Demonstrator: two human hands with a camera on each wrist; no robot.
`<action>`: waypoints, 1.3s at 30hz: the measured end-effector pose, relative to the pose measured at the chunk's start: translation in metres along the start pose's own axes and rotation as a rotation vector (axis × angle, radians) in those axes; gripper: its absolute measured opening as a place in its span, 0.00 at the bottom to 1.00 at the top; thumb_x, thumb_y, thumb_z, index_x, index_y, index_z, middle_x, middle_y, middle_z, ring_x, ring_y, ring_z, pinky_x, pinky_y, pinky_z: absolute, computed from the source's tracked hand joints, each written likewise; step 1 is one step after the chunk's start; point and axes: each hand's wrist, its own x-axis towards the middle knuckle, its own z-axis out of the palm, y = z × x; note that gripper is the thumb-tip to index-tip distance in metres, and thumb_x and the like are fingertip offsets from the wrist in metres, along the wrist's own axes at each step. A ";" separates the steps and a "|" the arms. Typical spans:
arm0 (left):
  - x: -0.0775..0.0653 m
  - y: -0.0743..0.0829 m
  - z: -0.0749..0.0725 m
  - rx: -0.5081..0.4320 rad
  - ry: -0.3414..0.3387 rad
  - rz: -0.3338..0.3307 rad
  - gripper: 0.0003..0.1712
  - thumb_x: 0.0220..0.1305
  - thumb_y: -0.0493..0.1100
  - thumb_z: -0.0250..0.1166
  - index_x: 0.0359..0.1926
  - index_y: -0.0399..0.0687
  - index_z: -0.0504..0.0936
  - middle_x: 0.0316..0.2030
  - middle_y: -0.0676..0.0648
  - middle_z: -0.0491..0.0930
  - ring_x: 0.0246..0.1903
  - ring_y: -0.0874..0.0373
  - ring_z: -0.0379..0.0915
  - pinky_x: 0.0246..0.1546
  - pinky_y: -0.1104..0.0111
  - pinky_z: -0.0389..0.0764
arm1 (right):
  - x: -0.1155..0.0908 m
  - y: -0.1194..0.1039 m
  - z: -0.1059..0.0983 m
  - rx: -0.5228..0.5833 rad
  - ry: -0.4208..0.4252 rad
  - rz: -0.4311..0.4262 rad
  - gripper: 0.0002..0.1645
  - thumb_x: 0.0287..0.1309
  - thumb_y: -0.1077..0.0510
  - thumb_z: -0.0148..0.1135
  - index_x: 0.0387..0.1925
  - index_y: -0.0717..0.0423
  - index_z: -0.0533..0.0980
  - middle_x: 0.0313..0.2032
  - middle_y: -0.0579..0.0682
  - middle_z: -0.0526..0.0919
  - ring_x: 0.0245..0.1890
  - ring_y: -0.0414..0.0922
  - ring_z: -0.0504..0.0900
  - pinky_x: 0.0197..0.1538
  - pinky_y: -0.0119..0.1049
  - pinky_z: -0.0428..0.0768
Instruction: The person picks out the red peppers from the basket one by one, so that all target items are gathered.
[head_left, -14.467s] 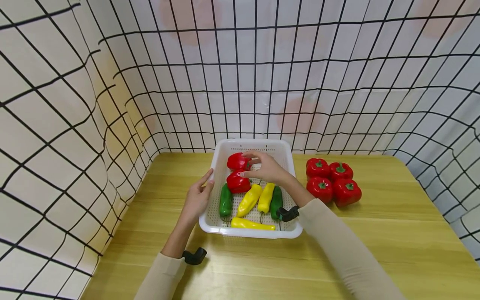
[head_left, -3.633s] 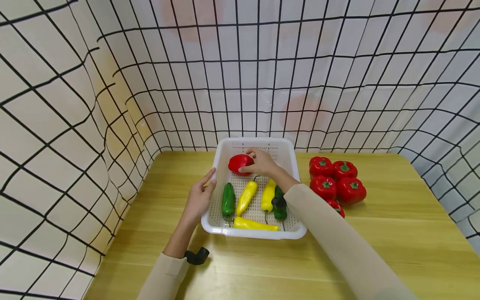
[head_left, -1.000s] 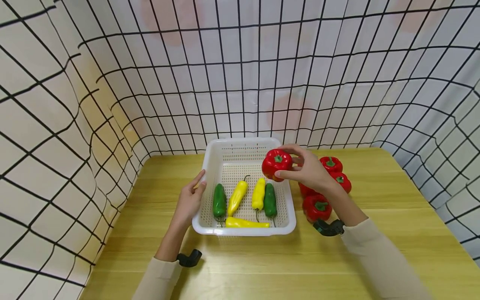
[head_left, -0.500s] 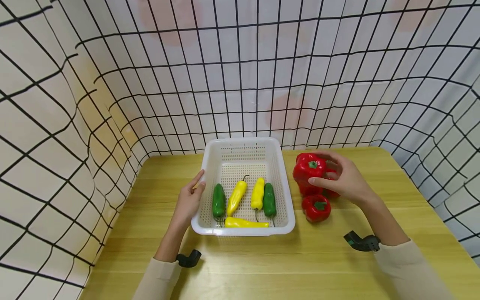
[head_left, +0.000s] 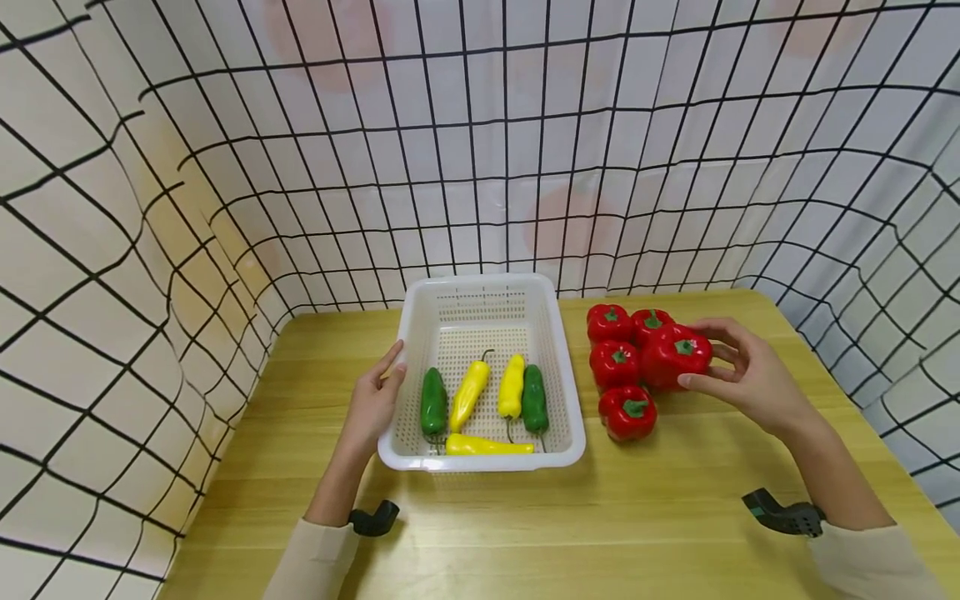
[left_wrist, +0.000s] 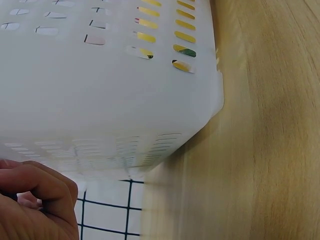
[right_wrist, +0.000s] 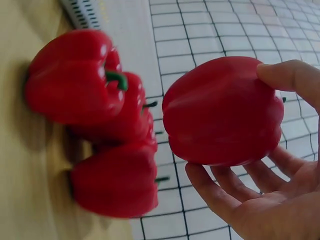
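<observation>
My right hand (head_left: pixel 757 379) pinches a red bell pepper (head_left: pixel 677 357) between thumb and fingers. In the right wrist view that bell pepper (right_wrist: pixel 225 112) is raised off the table, apart from the other red bell peppers (right_wrist: pixel 75 77). My left hand (head_left: pixel 375 404) holds the left rim of a white perforated plastic basket (head_left: pixel 576 417), and in the left wrist view its curled fingers (left_wrist: pixel 47 187) are at the basket's wall (left_wrist: pixel 100 95). Inside the basket lie two green peppers (head_left: pixel 433 402) (head_left: pixel 534 400) and three yellow peppers, one of them (head_left: pixel 489 445) crosswise along the near side.
Several red bell peppers (head_left: pixel 628 412) stand in a cluster right of the basket on the wooden table (head_left: pixel 480 533); the held one may hide another. A black wire grid (head_left: pixel 506 179) with pale sheeting behind it encloses the back and sides.
Two red bell peppers lay in the basket at first; none lies there now. Lately my right hand has carried the last from the basket rightward over the cluster. My left hand has stayed on the rim.
</observation>
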 end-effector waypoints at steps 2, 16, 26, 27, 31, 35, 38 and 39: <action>0.000 0.000 0.000 0.002 0.003 -0.001 0.27 0.80 0.56 0.54 0.76 0.75 0.66 0.66 0.35 0.76 0.56 0.38 0.82 0.46 0.50 0.88 | -0.005 0.006 -0.004 -0.011 -0.002 -0.006 0.39 0.57 0.71 0.71 0.68 0.58 0.66 0.60 0.41 0.74 0.56 0.30 0.77 0.50 0.20 0.82; 0.000 -0.002 0.000 0.005 0.013 -0.006 0.27 0.80 0.56 0.53 0.76 0.76 0.65 0.67 0.36 0.76 0.56 0.39 0.82 0.46 0.51 0.88 | -0.030 0.041 -0.011 0.006 -0.043 0.027 0.39 0.58 0.72 0.71 0.70 0.59 0.68 0.63 0.43 0.71 0.55 0.31 0.79 0.48 0.25 0.85; 0.000 -0.002 -0.002 0.000 -0.009 -0.005 0.27 0.80 0.57 0.54 0.75 0.79 0.65 0.68 0.38 0.75 0.56 0.38 0.82 0.45 0.50 0.88 | -0.039 0.067 -0.006 0.003 -0.061 0.017 0.39 0.60 0.70 0.70 0.70 0.63 0.66 0.63 0.39 0.73 0.57 0.29 0.77 0.51 0.21 0.82; -0.001 -0.001 -0.002 0.000 -0.011 -0.005 0.27 0.79 0.57 0.54 0.75 0.79 0.65 0.68 0.38 0.75 0.56 0.38 0.81 0.45 0.49 0.88 | -0.039 0.069 -0.005 0.009 -0.068 0.014 0.38 0.60 0.70 0.70 0.70 0.64 0.65 0.63 0.38 0.72 0.57 0.28 0.76 0.52 0.20 0.82; -0.002 0.001 -0.002 0.004 -0.019 0.000 0.27 0.79 0.57 0.55 0.75 0.78 0.65 0.67 0.36 0.76 0.56 0.37 0.82 0.45 0.49 0.88 | -0.040 0.078 -0.004 0.030 -0.087 0.015 0.37 0.61 0.70 0.69 0.69 0.65 0.65 0.62 0.36 0.72 0.58 0.27 0.75 0.52 0.20 0.81; -0.002 0.001 -0.002 0.006 -0.016 -0.006 0.27 0.79 0.57 0.55 0.75 0.78 0.66 0.65 0.35 0.78 0.54 0.37 0.83 0.44 0.49 0.89 | -0.041 0.084 -0.003 0.054 -0.112 0.022 0.37 0.61 0.71 0.68 0.69 0.65 0.64 0.62 0.35 0.72 0.57 0.27 0.76 0.51 0.22 0.83; -0.002 0.000 -0.002 0.001 -0.013 -0.014 0.27 0.79 0.57 0.55 0.75 0.79 0.66 0.64 0.36 0.78 0.54 0.38 0.83 0.44 0.50 0.89 | -0.041 0.089 -0.002 0.075 -0.125 0.024 0.37 0.61 0.72 0.67 0.70 0.66 0.64 0.62 0.36 0.72 0.56 0.27 0.77 0.50 0.23 0.84; -0.002 0.000 -0.002 0.000 -0.011 -0.016 0.27 0.79 0.57 0.55 0.75 0.79 0.66 0.64 0.36 0.78 0.54 0.38 0.83 0.44 0.50 0.89 | -0.041 0.090 -0.001 0.077 -0.128 0.023 0.37 0.61 0.72 0.68 0.70 0.66 0.64 0.62 0.36 0.72 0.56 0.27 0.77 0.51 0.23 0.83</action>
